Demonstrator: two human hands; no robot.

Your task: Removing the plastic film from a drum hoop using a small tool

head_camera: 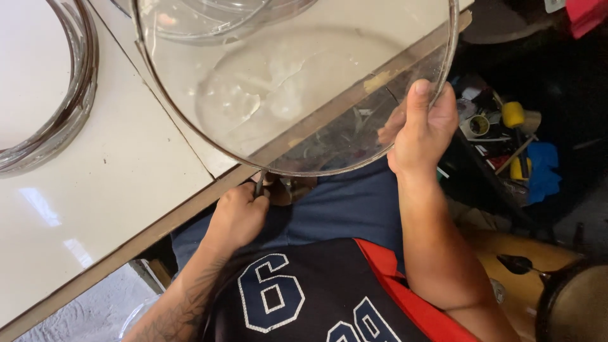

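Right hand [423, 130] raised with thumb extended; left hand [239, 214] fisted low, forearm bent.

No packages, labels, signs or screens can be made out here.

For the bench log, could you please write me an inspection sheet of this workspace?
Surface: white table, wooden edge, glossy.
Job's things: clear round dish with a metal rim overhangs the table edge; thin metal tool at its lower rim.
Clutter: stacked clear rings far left; another clear dish at the top.
Grips: right hand grips the dish rim; left hand holds the tool.
Cables: nothing seen.
Surroundings: yellow-headed mallets and a blue cloth below right.
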